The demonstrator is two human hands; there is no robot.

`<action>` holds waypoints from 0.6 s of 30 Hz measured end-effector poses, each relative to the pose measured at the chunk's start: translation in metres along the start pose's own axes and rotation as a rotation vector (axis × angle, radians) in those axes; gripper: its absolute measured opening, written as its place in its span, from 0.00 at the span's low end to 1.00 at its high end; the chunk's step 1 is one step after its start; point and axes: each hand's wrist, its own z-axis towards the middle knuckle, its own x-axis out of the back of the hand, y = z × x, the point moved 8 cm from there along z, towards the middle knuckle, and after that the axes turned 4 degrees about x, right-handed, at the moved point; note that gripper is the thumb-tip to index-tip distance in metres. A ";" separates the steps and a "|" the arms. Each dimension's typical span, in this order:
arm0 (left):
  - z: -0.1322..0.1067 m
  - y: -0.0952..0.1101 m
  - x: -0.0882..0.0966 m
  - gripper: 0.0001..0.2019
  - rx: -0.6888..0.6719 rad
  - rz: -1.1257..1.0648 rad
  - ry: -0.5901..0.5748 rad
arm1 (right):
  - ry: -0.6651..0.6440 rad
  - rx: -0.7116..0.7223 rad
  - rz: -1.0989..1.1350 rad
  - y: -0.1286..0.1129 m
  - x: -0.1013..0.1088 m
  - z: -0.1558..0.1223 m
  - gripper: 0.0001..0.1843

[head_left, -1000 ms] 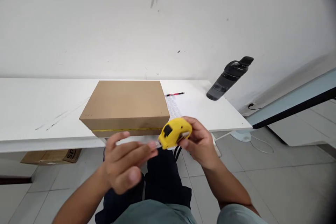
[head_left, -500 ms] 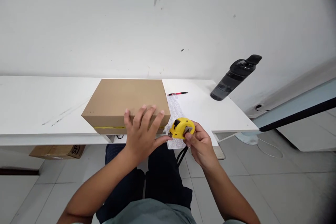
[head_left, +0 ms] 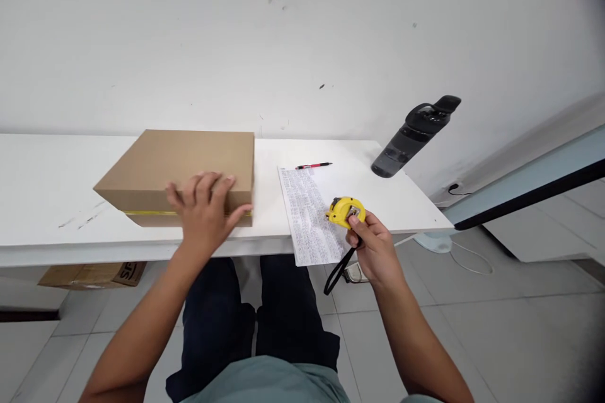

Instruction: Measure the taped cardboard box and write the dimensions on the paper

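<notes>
A brown cardboard box (head_left: 184, 160) lies on the white table (head_left: 57, 182), left of centre. My left hand (head_left: 203, 214) rests on the box's near right corner, fingers spread flat over the top edge. My right hand (head_left: 371, 245) grips a yellow tape measure (head_left: 346, 209) and holds it at the right edge of a printed paper sheet (head_left: 307, 217). The tape measure's black wrist strap (head_left: 338, 271) hangs below the table edge.
A red pen (head_left: 314, 166) lies beyond the sheet. A dark water bottle (head_left: 411, 135) leans against the wall at the table's right end. Under the table at left sits another cardboard box (head_left: 92, 274). A cable and a round white base lie on the tiled floor at right.
The box has slid left under my left hand, which uncovered the paper sheet. My right hand has carried the tape measure forward and right onto the table.
</notes>
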 end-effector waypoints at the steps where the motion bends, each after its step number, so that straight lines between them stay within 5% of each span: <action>1: 0.003 -0.015 0.003 0.30 0.056 -0.015 0.005 | 0.029 0.031 0.006 -0.007 0.005 0.005 0.25; 4: 0.002 -0.035 0.020 0.31 0.203 -0.051 0.175 | 0.120 0.154 0.026 -0.034 0.022 0.018 0.24; 6: -0.007 -0.008 0.018 0.31 0.148 -0.099 0.222 | 0.168 0.232 0.029 -0.052 0.032 0.026 0.24; 7: -0.012 0.017 0.008 0.30 0.067 -0.131 0.167 | 0.185 0.262 0.026 -0.059 0.036 0.031 0.23; 9: -0.026 0.084 -0.035 0.31 -0.204 -0.257 -0.184 | 0.213 0.313 0.001 -0.068 0.042 0.039 0.23; 12: -0.047 0.140 -0.095 0.35 -0.213 -0.293 -0.586 | 0.241 0.368 -0.131 -0.071 0.047 0.054 0.25; 15: -0.062 0.146 -0.120 0.34 -0.135 -0.300 -0.728 | 0.261 0.402 -0.400 -0.067 0.056 0.074 0.31; 18: -0.077 0.119 -0.109 0.31 -0.095 -0.316 -0.686 | 0.300 0.480 -0.727 -0.066 0.067 0.097 0.35</action>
